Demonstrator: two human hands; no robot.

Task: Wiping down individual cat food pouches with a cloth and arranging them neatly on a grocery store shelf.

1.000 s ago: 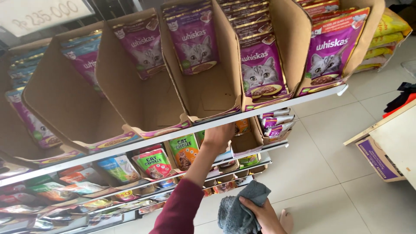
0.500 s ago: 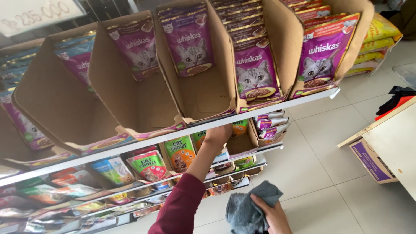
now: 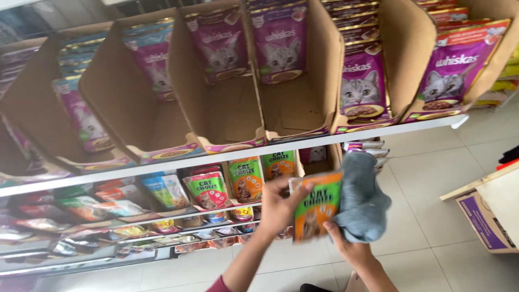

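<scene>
Just now the left hand point(image 3: 278, 208) has its grip closed on a flat green-and-orange cat-food pouch point(image 3: 316, 205), holding it upright in the air in front of the white metal shelf point(image 3: 324, 141), clear of the rows of similar pouches point(image 3: 246, 181) one tier down. The right hand point(image 3: 351, 249) has its grip closed round a crumpled grey cloth point(image 3: 362, 197), which touches the pouch's right edge. By the look of it, the step in hand is wiping the pouch; the next move would call for steadying the pouch while the cloth passes over its face, then slotting it among its fellows.
</scene>
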